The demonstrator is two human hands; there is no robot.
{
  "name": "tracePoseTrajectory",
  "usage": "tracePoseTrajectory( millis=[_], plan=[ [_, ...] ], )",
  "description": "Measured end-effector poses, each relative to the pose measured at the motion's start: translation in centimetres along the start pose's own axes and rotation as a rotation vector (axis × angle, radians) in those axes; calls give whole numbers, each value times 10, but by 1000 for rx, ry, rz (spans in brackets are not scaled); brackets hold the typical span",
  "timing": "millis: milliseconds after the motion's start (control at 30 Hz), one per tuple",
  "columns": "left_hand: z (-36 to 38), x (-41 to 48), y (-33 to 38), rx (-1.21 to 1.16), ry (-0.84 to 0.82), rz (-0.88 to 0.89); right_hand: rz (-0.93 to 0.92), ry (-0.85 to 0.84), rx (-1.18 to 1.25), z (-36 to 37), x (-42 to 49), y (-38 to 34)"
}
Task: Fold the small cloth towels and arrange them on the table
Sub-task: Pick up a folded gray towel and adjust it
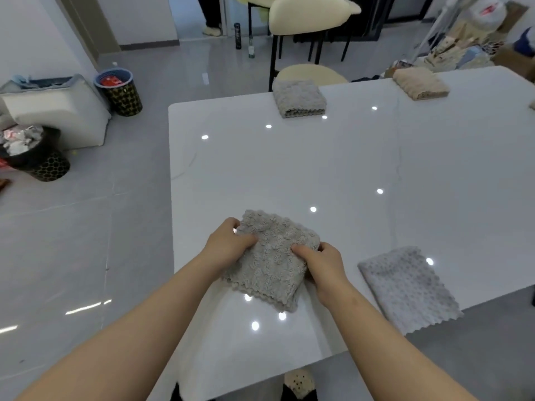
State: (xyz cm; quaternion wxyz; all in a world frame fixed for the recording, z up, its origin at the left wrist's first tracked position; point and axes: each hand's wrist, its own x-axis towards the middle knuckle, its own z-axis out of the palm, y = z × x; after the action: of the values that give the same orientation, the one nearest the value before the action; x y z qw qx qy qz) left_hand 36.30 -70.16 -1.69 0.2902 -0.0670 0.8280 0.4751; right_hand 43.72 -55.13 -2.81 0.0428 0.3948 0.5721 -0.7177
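Observation:
A folded grey-beige fluffy towel (270, 261) lies near the front of the white table (289, 169). My left hand (228, 243) grips its left edge, thumb on top. My right hand (321, 261) pinches its right edge. A pale grey towel (405, 287) lies flat and unfolded to the right, overhanging the front edge. At the far edge sit a folded grey towel (299, 98) and a folded beige towel (421, 83).
A cream chair (307, 21) stands behind the table. Two patterned bins (120, 91) (37, 157) and a white box (58, 111) are on the floor to the left. Clutter is piled at the back right. A person's legs (211, 13) show in the doorway.

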Motion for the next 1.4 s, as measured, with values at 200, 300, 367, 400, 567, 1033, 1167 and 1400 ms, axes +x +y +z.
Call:
tracePoseTrajectory(
  millis=[200, 300, 367, 400, 567, 1033, 1167, 1400],
  plan=[
    [-62, 8, -12, 44, -167, 69, 2, 114, 176, 66, -26, 15],
    [-86, 12, -22, 82, -238, 97, 20, 159, 215, 91, -39, 26],
    [-94, 14, -27, 96, -268, 101, 28, 175, 223, 100, -46, 31],
    [-97, 15, -29, 94, -281, 101, 27, 178, 226, 103, -48, 34],
    [-97, 18, -28, 88, -300, 111, 33, 149, 249, 106, -60, 40],
    [-126, 78, -6, 221, -557, 277, 10, 434, 404, 160, -40, 40],
    [-151, 102, 0, 355, -721, 338, -11, 517, 476, 198, -34, 33],
    [-167, 127, 11, 371, -820, 382, -19, 520, 608, 237, -35, 36]
  ],
)
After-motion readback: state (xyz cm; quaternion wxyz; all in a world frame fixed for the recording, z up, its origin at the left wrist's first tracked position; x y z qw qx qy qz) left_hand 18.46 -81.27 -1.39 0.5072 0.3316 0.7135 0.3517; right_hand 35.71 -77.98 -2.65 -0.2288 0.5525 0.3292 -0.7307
